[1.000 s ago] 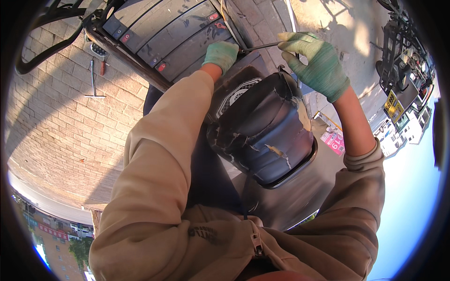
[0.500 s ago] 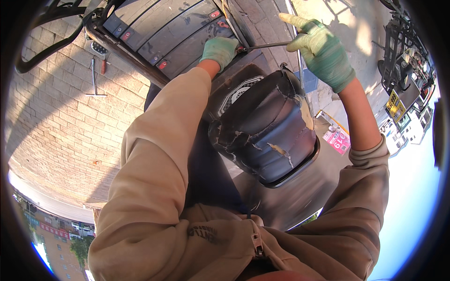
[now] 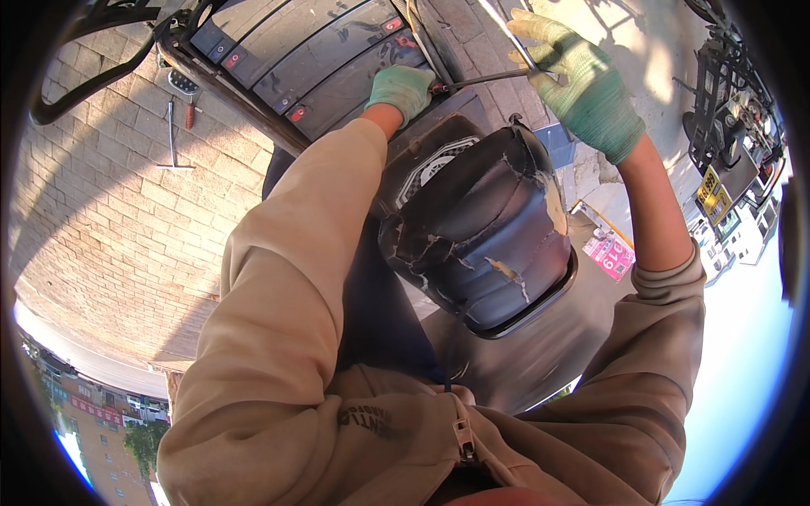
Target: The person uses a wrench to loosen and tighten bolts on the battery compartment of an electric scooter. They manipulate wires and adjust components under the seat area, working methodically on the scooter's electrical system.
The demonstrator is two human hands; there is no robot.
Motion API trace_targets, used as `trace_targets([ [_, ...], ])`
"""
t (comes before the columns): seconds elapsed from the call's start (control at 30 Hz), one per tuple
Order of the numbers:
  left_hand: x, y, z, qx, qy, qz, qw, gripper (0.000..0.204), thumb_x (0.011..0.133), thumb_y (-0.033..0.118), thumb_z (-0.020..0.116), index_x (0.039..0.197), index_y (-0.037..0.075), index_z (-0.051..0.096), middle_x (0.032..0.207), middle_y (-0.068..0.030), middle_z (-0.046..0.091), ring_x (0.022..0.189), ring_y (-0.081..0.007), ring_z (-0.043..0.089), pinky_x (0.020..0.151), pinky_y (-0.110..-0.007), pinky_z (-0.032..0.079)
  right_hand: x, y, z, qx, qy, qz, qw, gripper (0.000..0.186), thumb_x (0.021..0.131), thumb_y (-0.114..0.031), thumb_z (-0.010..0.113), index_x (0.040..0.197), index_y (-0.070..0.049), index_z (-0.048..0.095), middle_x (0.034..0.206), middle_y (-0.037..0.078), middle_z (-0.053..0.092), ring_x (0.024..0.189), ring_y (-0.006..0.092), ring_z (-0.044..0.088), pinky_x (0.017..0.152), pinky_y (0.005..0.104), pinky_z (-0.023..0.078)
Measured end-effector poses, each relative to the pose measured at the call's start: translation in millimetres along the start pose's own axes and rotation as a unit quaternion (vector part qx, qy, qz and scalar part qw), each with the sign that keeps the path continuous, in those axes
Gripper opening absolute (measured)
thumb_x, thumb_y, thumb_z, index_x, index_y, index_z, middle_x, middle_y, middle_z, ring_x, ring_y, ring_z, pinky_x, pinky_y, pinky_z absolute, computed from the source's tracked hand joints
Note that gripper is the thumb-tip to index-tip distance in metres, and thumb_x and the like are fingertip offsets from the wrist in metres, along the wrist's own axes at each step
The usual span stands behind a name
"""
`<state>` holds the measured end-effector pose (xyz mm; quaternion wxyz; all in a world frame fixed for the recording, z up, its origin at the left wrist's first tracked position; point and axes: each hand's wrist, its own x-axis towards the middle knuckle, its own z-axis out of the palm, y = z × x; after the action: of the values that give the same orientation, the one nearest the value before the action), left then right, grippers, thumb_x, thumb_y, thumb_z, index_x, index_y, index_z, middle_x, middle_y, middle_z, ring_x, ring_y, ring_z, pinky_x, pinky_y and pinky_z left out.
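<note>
My green-gloved left hand (image 3: 401,94) is curled at the end of a dark, slender metal tool (image 3: 485,80), beside a row of dark battery blocks (image 3: 312,72) with red terminal pieces. My right hand (image 3: 582,93), also gloved, has its fingers spread at the tool's far end, where a silvery bar (image 3: 498,17) runs up past the fingertips; exact contact is unclear. Below both hands sits a black, cracked seat (image 3: 481,236) with pale padding showing through. A dark metal frame rail (image 3: 232,101) borders the blocks.
On the brick paving (image 3: 101,211) at left lie a T-handle wrench (image 3: 173,143) and a red-handled tool (image 3: 191,114), near a black tube frame (image 3: 101,93). Parked vehicles (image 3: 721,126) line the right side. A pink placard (image 3: 607,253) is beside the seat.
My right hand has shifted up and slightly right, its fingers going from curled round the tool to spread. The silvery bar now leans further left at its top. My left hand stays almost in place.
</note>
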<state>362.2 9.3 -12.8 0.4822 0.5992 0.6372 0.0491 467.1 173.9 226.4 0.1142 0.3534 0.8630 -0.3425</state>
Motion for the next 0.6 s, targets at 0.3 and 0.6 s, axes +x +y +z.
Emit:
trace_targets([
  [0.3,-4.2,0.1,-2.9,-0.013,-0.005,0.008,1.0,0.024,0.084,0.031,0.071,0.103,0.016,0.068,0.094,-0.0106,0.071,0.095,-0.0338,0.067,0.08,-0.046,0.052,2.8,-4.8,-4.6,-0.113,-0.014,-0.176,0.978,0.029,0.075,0.003,0.062,0.097,-0.013,0.074,0.113,0.006,0.072,0.089,0.0237,0.068,0.081,0.0317,0.055],
  [0.6,-2.8,-3.6,-5.2,-0.039,-0.018,0.011,0.999,0.025,0.084,0.031,0.07,0.104,0.015,0.068,0.097,-0.0109,0.072,0.096,-0.0338,0.067,0.081,-0.046,0.052,-16.5,-29.4,-3.9,-0.27,-0.092,-0.14,0.948,0.017,0.073,-0.005,0.065,0.086,-0.015,0.07,0.112,0.0,0.071,0.095,0.025,0.065,0.08,0.0358,0.055],
])
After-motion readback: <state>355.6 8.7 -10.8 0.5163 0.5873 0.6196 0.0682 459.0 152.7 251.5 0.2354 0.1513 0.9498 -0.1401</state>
